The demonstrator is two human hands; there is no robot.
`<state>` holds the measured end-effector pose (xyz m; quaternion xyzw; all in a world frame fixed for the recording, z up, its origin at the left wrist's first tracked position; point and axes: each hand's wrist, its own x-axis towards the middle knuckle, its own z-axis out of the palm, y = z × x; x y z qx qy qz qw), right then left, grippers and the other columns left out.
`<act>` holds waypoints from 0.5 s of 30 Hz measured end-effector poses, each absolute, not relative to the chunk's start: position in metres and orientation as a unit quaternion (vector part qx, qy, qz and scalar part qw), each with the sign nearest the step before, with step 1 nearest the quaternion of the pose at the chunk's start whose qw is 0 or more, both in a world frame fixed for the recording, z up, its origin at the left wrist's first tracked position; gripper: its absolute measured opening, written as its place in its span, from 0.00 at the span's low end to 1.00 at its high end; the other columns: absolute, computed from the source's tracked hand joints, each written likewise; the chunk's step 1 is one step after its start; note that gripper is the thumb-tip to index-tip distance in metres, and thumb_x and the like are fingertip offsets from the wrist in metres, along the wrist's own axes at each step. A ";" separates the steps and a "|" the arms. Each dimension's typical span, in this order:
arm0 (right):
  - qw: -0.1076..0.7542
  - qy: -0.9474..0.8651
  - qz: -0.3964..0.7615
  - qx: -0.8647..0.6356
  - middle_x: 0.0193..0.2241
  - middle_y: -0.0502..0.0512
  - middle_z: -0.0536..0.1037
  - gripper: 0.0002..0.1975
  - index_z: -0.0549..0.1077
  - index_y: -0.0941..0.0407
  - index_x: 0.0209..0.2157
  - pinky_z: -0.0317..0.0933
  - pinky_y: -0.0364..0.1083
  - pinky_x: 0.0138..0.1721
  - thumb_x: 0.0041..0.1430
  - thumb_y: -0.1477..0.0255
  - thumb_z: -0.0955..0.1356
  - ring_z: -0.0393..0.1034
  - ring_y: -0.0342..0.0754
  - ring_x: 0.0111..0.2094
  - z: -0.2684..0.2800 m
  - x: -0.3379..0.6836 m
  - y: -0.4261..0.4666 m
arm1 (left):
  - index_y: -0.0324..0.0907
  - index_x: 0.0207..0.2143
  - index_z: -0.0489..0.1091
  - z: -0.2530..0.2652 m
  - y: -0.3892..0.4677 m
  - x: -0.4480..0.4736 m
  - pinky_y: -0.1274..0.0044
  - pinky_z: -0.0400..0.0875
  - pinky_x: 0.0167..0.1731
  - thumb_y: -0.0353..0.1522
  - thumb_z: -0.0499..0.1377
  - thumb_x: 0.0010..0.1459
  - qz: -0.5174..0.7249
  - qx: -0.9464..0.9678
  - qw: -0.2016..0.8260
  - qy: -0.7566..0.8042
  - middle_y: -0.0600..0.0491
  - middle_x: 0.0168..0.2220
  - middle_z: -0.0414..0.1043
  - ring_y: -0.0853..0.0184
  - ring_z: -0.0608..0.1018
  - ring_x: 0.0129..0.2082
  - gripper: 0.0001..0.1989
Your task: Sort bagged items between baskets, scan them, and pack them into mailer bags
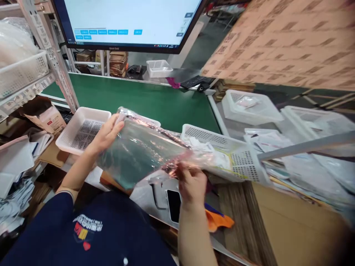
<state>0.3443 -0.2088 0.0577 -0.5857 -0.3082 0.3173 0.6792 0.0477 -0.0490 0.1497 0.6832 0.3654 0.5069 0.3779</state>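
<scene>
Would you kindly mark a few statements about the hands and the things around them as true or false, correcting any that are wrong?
1. The left hand and right hand both hold the clear plastic. True.
2. The phone is in the left hand. False: the phone lies beside the right arm.
3. The monitor is lit. True.
4. The orange item is left of the phone. False: the orange item shows to the right of the phone, across the right arm.
5. The green surface is beyond the clear plastic. True.
</scene>
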 end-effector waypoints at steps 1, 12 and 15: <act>0.669 -0.297 0.351 -0.584 0.21 0.48 0.74 0.35 0.75 0.52 0.28 0.66 0.47 0.22 0.37 0.39 0.85 0.67 0.45 0.20 0.054 0.344 -0.199 | 0.45 0.44 0.79 0.153 -0.034 0.056 0.72 0.75 0.46 0.41 0.72 0.67 0.517 0.676 0.360 0.382 0.52 0.37 0.79 0.60 0.80 0.40 0.11; 0.649 -0.261 0.398 -0.593 0.41 0.53 0.81 0.50 0.73 0.50 0.45 0.76 0.52 0.43 0.19 0.42 0.86 0.78 0.53 0.44 -0.022 0.314 -0.152 | 0.44 0.26 0.72 0.170 -0.007 0.081 0.77 0.55 0.26 0.46 0.79 0.50 0.472 0.708 0.393 0.350 0.60 0.21 0.65 0.71 0.63 0.23 0.23; 0.662 -0.255 0.440 -0.551 0.47 0.53 0.83 0.50 0.73 0.48 0.51 0.76 0.50 0.41 0.26 0.44 0.86 0.78 0.52 0.44 -0.022 0.300 -0.145 | 0.44 0.24 0.72 0.189 -0.012 0.081 0.77 0.58 0.23 0.53 0.78 0.50 0.430 0.704 0.465 0.322 0.58 0.19 0.65 0.72 0.65 0.20 0.27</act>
